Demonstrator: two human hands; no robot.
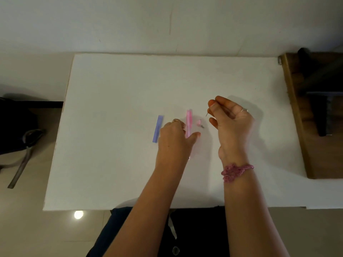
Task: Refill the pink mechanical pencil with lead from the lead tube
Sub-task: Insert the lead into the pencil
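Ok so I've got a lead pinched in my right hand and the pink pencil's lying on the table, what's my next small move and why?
Probably close your left hand on the pink pencil and lift it toward the lead. The right hand already pinches the lead above the table, the small pink cap lies off beside the pencil, and your left hand rests right against the barrel.

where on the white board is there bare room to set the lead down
Bare: the white board's left part beyond the purple lead tube, its far strip, and right of the right hand. Crowded: the middle, around the pink pencil, small pink cap and left hand.
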